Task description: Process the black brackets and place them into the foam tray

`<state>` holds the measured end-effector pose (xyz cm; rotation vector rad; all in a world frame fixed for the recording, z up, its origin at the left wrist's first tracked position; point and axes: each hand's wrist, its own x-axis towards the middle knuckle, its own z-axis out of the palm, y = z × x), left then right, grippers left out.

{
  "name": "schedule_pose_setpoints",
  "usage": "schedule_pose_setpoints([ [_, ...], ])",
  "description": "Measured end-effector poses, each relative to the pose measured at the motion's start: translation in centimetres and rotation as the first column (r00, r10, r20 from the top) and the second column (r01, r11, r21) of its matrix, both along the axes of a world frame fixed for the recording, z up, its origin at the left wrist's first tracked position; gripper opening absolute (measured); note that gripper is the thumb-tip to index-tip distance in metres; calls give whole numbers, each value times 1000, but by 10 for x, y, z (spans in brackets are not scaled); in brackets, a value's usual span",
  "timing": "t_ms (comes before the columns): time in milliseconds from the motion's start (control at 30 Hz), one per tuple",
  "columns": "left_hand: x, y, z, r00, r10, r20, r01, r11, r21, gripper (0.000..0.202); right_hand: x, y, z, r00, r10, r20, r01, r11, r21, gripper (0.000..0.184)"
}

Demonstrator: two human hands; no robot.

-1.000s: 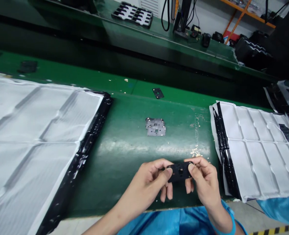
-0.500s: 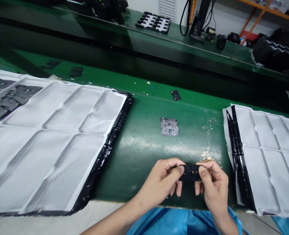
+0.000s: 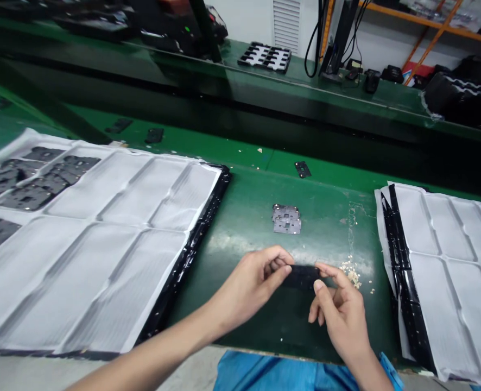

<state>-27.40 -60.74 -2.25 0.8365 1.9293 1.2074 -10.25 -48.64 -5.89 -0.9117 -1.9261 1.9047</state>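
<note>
Left hand [image 3: 257, 279] and right hand [image 3: 342, 312] pinch a plate [image 3: 303, 277] above the bench [image 3: 246, 214], inside its front edge, with gaps to left tray [image 3: 114, 255] and right tray [image 3: 474, 288].

Left hand [image 3: 259, 282] in a fingertip pinch, right hand [image 3: 341, 309] opposite in a looser curl

One head-worn view, looking forward and down over the green bench [image 3: 248, 260].
It peers from just above the wearer's blue clothing [image 3: 265, 372] at bottom centre, near the left hand [image 3: 260, 282] and right hand [image 3: 338, 309] at lower centre; the back ledge [image 3: 301, 70], well off across the top, slopes down rightward.
</note>
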Motion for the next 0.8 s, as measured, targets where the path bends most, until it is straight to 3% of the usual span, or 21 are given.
schedule_pose_setpoints([
  [200,-58,25,-14,953,19,-301,-59,990,-124,13,1,3,-13,1000,-5,-18,6,998,62,46],
  [400,-71,41,-23,885,19,-466,-92,987,-134,7,6,4,-18,1000,-10,-15,11,999,41,42],
  [567,-90,33,-19,829,-1,-560,-106,982,-159,11,10,4,-25,998,-53,-25,54,998,24,44],
  [800,-166,34,-4,781,13,-624,-229,936,-267,7,14,3,-39,996,-8,-84,13,997,71,36],
])
